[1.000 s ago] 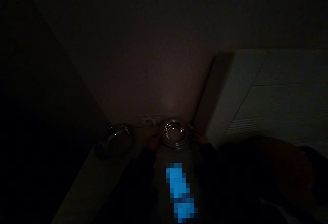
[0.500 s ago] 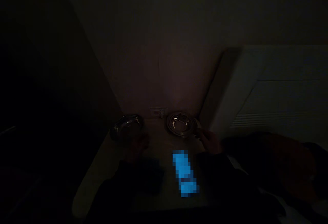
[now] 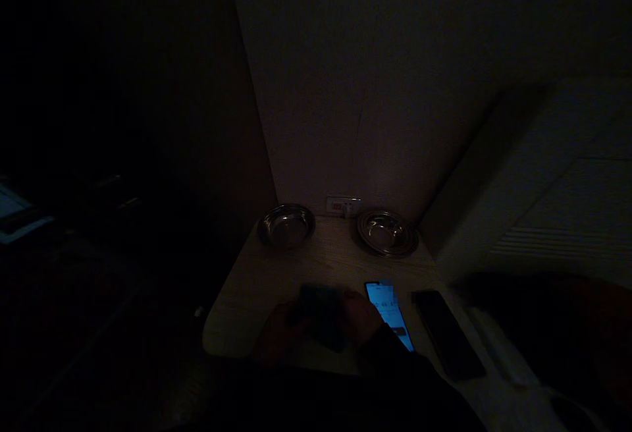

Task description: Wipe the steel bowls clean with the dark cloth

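Observation:
In the dim light, a dark teal, cloth-like bundle [image 3: 320, 313] lies between my two hands, low over the front of the small wooden table [image 3: 241, 294]. My left hand [image 3: 277, 330] is closed on its left side. On the opposite side my right hand [image 3: 361, 317] grips it, the wrist close beside a phone with a lit blue screen [image 3: 390, 313]. Shadow hides most of my fingers and the bundle's exact kind. Further back stand a shiny metal bowl [image 3: 286, 226] on the left and a stack of metal dishes [image 3: 388, 233] on the right.
A dark phone [image 3: 449, 334] lies at the table's right side. A wall socket with a plug [image 3: 344, 206] sits just behind the table. To the right is a pale panel [image 3: 538, 208]; a lit screen [image 3: 14, 215] glows at the far left.
My hands have left the metal dishes and come together around the teal bundle, which lay near my left forearm. The view has shifted, so the table sits further right.

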A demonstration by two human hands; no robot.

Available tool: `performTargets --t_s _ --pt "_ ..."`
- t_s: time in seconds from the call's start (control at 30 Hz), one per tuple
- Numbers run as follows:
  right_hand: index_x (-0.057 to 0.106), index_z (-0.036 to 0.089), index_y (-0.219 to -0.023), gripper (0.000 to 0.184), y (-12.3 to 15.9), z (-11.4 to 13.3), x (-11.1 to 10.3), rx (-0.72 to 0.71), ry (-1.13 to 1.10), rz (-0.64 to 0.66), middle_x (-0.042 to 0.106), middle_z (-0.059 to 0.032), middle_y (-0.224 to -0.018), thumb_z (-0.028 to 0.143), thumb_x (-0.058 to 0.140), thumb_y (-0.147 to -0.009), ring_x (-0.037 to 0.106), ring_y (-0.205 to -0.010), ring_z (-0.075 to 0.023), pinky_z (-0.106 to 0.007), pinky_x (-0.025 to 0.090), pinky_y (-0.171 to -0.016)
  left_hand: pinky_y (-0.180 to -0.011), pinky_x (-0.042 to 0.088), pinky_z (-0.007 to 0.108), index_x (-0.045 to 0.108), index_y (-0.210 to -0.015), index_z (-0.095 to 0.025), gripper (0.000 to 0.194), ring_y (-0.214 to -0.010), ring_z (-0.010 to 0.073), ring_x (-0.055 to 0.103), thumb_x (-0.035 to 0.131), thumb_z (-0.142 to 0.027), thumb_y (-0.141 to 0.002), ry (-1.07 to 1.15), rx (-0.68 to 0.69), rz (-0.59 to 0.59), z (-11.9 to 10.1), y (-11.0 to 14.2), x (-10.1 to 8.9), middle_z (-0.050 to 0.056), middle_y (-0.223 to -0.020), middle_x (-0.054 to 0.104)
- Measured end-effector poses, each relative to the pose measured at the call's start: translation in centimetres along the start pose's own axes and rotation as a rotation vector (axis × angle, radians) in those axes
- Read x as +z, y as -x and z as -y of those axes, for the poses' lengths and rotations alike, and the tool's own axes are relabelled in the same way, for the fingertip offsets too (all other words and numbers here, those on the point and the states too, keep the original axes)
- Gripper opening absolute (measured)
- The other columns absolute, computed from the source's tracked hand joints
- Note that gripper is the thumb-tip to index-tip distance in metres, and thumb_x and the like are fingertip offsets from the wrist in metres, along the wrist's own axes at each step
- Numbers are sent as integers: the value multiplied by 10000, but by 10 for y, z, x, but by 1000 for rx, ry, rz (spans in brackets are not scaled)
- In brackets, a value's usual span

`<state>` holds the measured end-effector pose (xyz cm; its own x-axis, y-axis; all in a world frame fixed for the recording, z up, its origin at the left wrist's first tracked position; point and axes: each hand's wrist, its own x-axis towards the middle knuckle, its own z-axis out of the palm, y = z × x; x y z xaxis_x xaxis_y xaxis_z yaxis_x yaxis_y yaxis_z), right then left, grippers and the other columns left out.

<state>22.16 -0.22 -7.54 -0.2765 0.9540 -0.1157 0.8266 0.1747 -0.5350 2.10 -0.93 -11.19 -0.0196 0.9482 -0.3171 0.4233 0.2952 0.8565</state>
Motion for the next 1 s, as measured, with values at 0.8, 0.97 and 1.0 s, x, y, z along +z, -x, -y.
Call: performTargets --t_s 0.8,0.97,1.0 --pt "607 201 -1114 361 5 22 -15 -92 -701 -158 661 -72 -1100 317 523 -783 603 -1028 -234 -393 464 -915 -757 484 286 626 -1024 -113 506 -922 225 615 608 -471 -666 297 -15 -32 -66 13 -33 114 -1007 664" --pt "650 213 -1040 360 5 23 -14 -5 -867 -168 682 -56 -1046 432 577 -763 614 -993 -239 -378 479 -885 -847 470 310 601 -1083 -107 602 -1011 248 596 708 -433 -588 370 -22 143 -46 14 -32 117 -1109 644" --pt "651 215 -1042 362 7 24 -13 10 -877 -182 678 -59 -1056 442 572 -772 610 -1002 -241 -385 475 -891 -836 472 318 610 -1059 -104 570 -986 249 605 695 -441 -607 368 -23 133 -45 16 -31 115 -1079 656"
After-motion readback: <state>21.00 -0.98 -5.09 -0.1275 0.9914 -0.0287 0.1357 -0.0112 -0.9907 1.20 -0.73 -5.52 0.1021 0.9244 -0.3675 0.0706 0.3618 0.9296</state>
